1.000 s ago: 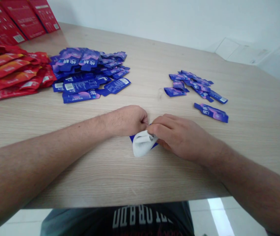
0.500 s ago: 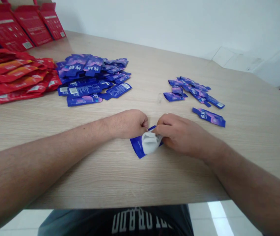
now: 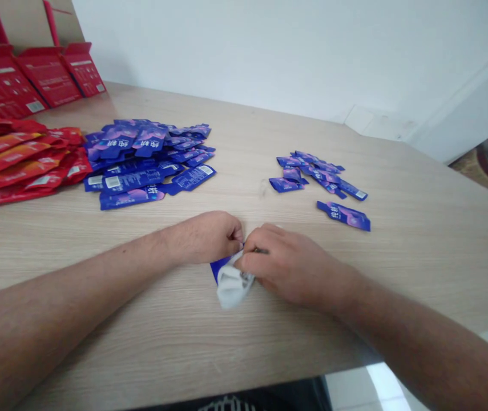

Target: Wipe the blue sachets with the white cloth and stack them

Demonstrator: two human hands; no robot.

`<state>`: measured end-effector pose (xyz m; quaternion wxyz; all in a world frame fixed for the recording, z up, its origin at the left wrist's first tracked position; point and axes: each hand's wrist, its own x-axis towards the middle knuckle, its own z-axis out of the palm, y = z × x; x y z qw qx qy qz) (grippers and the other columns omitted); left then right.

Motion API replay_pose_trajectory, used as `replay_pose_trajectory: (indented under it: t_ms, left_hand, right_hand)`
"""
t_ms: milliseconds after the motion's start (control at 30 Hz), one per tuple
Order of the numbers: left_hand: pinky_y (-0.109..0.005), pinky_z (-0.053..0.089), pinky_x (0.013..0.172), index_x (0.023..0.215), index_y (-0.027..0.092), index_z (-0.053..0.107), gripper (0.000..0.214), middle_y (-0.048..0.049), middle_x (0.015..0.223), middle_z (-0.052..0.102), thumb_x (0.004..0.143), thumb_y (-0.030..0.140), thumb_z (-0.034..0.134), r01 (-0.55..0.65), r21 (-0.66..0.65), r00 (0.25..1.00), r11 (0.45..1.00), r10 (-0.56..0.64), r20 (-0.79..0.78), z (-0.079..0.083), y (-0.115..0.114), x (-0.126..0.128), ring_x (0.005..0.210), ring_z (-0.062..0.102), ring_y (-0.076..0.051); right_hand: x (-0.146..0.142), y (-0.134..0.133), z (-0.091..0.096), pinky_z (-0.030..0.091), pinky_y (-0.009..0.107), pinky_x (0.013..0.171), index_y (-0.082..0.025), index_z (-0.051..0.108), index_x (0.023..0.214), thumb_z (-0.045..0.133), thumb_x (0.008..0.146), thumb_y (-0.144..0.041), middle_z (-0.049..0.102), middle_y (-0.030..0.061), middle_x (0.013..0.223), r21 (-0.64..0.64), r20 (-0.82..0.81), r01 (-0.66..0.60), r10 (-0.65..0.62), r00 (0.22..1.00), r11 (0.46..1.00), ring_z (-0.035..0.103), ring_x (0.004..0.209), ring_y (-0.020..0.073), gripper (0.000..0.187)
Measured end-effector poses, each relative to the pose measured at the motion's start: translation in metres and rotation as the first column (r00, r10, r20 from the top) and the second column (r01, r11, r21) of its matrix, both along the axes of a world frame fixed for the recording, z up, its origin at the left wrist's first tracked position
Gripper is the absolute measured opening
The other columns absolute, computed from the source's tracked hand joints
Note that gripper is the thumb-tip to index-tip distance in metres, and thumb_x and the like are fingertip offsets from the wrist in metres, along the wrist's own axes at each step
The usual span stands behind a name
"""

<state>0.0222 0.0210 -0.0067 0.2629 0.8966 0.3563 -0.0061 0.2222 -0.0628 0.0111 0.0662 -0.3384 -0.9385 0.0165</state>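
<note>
My left hand (image 3: 207, 237) is closed in a fist on one end of a blue sachet (image 3: 218, 267) that lies on the wooden table (image 3: 244, 337). My right hand (image 3: 289, 267) is closed on a white cloth (image 3: 229, 287) and presses it against the sachet. The two hands meet at the table's middle, near me. Most of the sachet is hidden under the cloth and fingers.
A large heap of blue sachets (image 3: 145, 151) lies at the left. A smaller group of blue sachets (image 3: 314, 174) lies at the right, with one sachet (image 3: 343, 215) apart. Red packets (image 3: 16, 160) are piled at far left, red boxes (image 3: 33, 80) behind them.
The view has tilted up and right. The white cloth has slid down along the sachet and covers more of it; both hands stay closed at the same spot.
</note>
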Motion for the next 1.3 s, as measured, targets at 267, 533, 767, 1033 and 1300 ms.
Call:
replay_pose_trajectory:
  t_ms: [267,533,767,1033,1300]
  left_hand:
    - [-0.023,0.034,0.053,0.083,0.023,0.071,0.022,0.0014,0.069,0.07,0.077,0.028,0.051,-0.03,-0.027,0.999,0.999,0.029,-0.03,0.0038,-0.0018,0.0003,0.06,0.057,-0.012]
    - [-0.023,0.034,0.053,0.081,0.024,0.071,0.022,0.0018,0.069,0.07,0.077,0.027,0.05,-0.043,-0.004,0.999,0.999,0.043,-0.025,0.0038,-0.0024,0.0008,0.061,0.058,-0.012]
    - [-0.023,0.035,0.054,0.082,0.023,0.071,0.022,0.0013,0.071,0.07,0.078,0.027,0.05,-0.035,-0.006,0.999,0.999,0.035,-0.02,0.0045,-0.0036,0.0004,0.062,0.059,-0.013]
    - [-0.023,0.033,0.052,0.081,0.023,0.07,0.021,0.0015,0.068,0.069,0.078,0.029,0.051,-0.041,-0.023,0.999,0.999,0.04,-0.017,0.0012,-0.0027,-0.0001,0.059,0.057,-0.012]
    - [-0.023,0.034,0.052,0.082,0.024,0.072,0.021,0.0017,0.069,0.069,0.077,0.028,0.052,-0.026,-0.003,1.0,1.0,0.026,-0.009,0.0007,-0.003,-0.001,0.06,0.057,-0.012]
  right_hand:
    - [0.0015,0.0013,-0.0004,0.043,0.032,0.079,-0.021,0.063,0.098,0.052,0.093,-0.02,0.057,0.0063,0.1,0.006,0.015,0.107,-0.107,0.994,0.994,0.052,0.092,0.0199,0.013]
    - [0.0019,0.0016,0.0015,0.044,0.032,0.079,-0.021,0.063,0.097,0.054,0.091,-0.018,0.057,0.006,0.1,-0.02,0.027,0.117,-0.116,0.993,0.993,0.052,0.091,0.0192,0.011]
    - [0.0024,0.0016,0.0009,0.043,0.032,0.081,-0.022,0.063,0.098,0.052,0.092,-0.018,0.058,0.0055,0.1,-0.03,0.012,0.035,-0.035,0.999,0.999,0.052,0.092,0.0187,0.013]
    - [0.002,0.0022,-0.0012,0.043,0.033,0.081,-0.021,0.064,0.097,0.05,0.094,-0.02,0.057,0.0061,0.099,-0.022,-0.007,0.018,-0.018,1.0,1.0,0.051,0.093,0.0191,0.014]
    - [0.003,0.0009,-0.002,0.043,0.033,0.08,-0.022,0.062,0.096,0.05,0.093,-0.019,0.057,0.0056,0.1,-0.019,0.01,0.055,-0.055,0.998,0.998,0.051,0.093,0.0195,0.012]
